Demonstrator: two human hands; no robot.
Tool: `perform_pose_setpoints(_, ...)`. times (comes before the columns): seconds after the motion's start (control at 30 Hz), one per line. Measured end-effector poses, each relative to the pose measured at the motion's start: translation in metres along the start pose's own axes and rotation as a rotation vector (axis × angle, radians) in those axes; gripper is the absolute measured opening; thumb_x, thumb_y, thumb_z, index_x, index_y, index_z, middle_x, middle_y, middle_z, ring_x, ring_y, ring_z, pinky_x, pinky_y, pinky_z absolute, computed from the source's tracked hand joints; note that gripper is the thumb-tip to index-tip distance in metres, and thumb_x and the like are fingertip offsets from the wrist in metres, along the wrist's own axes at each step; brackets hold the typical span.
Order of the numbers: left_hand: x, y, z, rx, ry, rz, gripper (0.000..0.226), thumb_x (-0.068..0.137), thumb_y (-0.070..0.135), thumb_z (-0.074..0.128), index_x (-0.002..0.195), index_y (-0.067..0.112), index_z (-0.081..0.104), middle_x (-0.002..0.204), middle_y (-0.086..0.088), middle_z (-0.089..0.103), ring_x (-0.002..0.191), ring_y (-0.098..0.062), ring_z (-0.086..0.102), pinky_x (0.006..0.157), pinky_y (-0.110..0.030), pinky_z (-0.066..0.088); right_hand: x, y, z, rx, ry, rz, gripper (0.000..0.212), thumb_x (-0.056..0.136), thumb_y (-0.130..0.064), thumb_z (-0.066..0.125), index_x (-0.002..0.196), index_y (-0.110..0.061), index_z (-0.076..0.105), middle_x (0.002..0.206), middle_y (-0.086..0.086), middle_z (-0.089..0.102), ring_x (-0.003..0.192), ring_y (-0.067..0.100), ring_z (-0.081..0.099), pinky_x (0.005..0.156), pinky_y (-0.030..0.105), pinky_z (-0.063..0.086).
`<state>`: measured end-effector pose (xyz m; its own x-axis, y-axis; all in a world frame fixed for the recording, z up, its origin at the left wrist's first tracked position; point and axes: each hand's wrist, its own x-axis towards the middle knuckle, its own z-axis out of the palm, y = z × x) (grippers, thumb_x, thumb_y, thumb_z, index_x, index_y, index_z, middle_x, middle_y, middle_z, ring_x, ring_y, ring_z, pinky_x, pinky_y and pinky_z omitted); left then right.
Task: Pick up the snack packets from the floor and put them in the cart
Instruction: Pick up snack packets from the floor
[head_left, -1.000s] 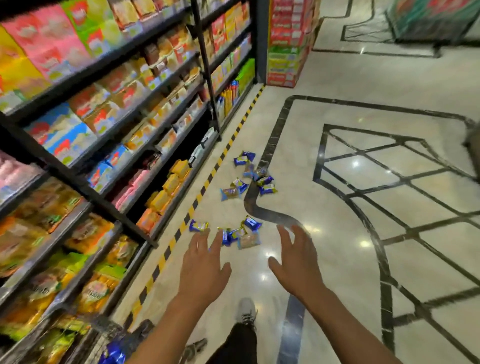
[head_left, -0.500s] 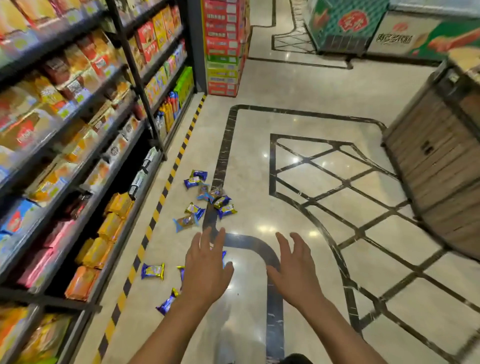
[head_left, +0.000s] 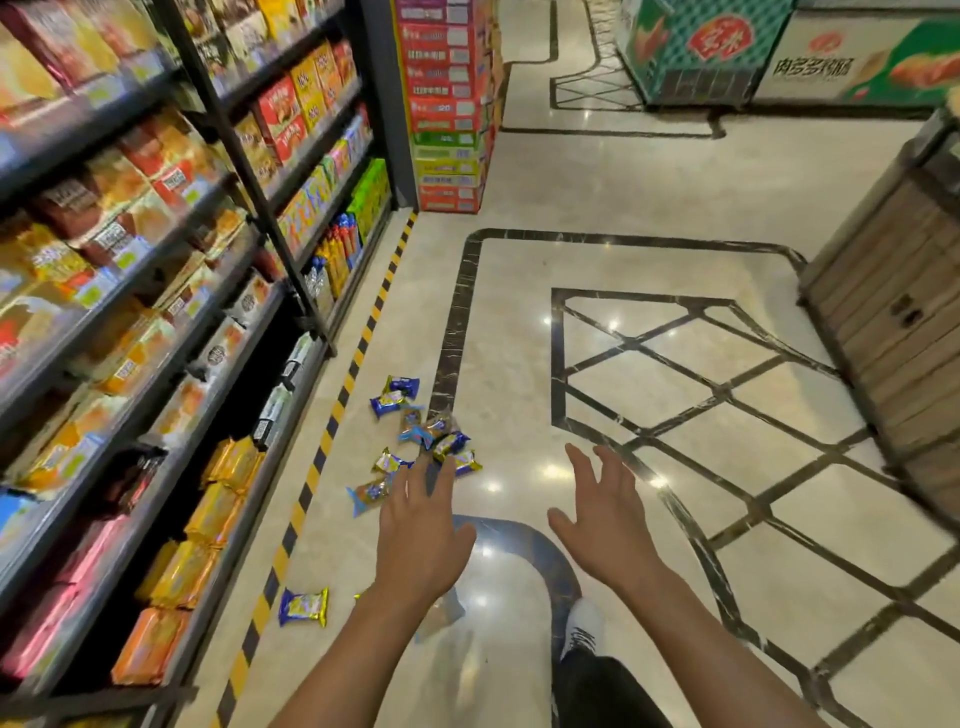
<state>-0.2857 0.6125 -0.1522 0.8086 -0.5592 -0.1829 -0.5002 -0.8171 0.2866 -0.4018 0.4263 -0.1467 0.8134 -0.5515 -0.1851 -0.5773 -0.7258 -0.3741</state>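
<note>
Both hands have advanced toward the far cluster. The left hand (head_left: 423, 540) and right hand (head_left: 605, 525) are spread wide, empty. Snack packets (head_left: 423, 431) lie just ahead; one packet (head_left: 304, 607) sits behind-left. Crouching low would let them scoop several together.

I hold my left hand (head_left: 423, 540) and right hand (head_left: 605, 525) out over the marble floor (head_left: 649, 208), fingers spread, nothing in either. A cluster of snack packets (head_left: 421, 431) lies just beyond my left fingertips, near the yellow-black tape (head_left: 332, 421) along the shelves (head_left: 156, 312). One lone packet (head_left: 304, 607) lies beside my left forearm.
</note>
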Motion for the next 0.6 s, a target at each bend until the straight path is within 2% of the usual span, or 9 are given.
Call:
perform_pose_setpoints(0.2, 0.09, 0.045, -0.01, 0.035, 0.017, -0.117, 0.084, 0.095, 0.049, 0.05, 0.158, 0.031, -0.001, 0.166, -0.008, 0.0, 0.152, -0.033, 0.0, 0.12, -0.047, 0.017, 0.114, 0.031, -0.029, -0.102, -0.049, -0.121, 0.086, 0.091, -0.049, 0.053, 0.156, -0.025, 0.002, 0.16, 0.016, 0.006, 0.148, 0.033, 0.008, 0.12, 0.044, 0.014)
perform_pose_setpoints(0.3, 0.134, 0.071, -0.013, 0.039, -0.002, -0.159, 0.082, 0.095, 0.049, 0.049, 0.158, 0.032, -0.001, 0.166, -0.007, -0.004, 0.152, -0.033, -0.003, 0.12, -0.048, 0.016, 0.167, 0.042, -0.053, -0.153, -0.074, -0.184, 0.089, 0.088, -0.051, 0.055, 0.156, -0.026, 0.003, 0.159, 0.015, 0.011, 0.145, 0.034, 0.015, 0.118, 0.048, 0.021)
perform_pose_setpoints(0.47, 0.204, 0.101, -0.029, 0.024, 0.045, -0.185, 0.08, 0.096, 0.05, 0.049, 0.159, 0.028, 0.006, 0.165, -0.011, 0.003, 0.151, -0.034, 0.0, 0.118, -0.047, 0.019, 0.244, 0.056, -0.087, -0.147, -0.051, -0.251, 0.088, 0.085, -0.049, 0.058, 0.155, -0.023, 0.012, 0.155, 0.016, 0.02, 0.14, 0.035, 0.024, 0.115, 0.047, 0.025)
perform_pose_setpoints(0.6, 0.254, 0.107, -0.043, 0.022, 0.082, -0.203, 0.081, 0.096, 0.048, 0.051, 0.159, 0.028, 0.005, 0.165, -0.009, 0.004, 0.15, -0.032, 0.001, 0.117, -0.045, 0.019, 0.296, 0.055, -0.099, -0.131, -0.047, -0.274, 0.086, 0.086, -0.047, 0.058, 0.155, -0.023, 0.012, 0.155, 0.015, 0.018, 0.141, 0.034, 0.021, 0.116, 0.045, 0.023)
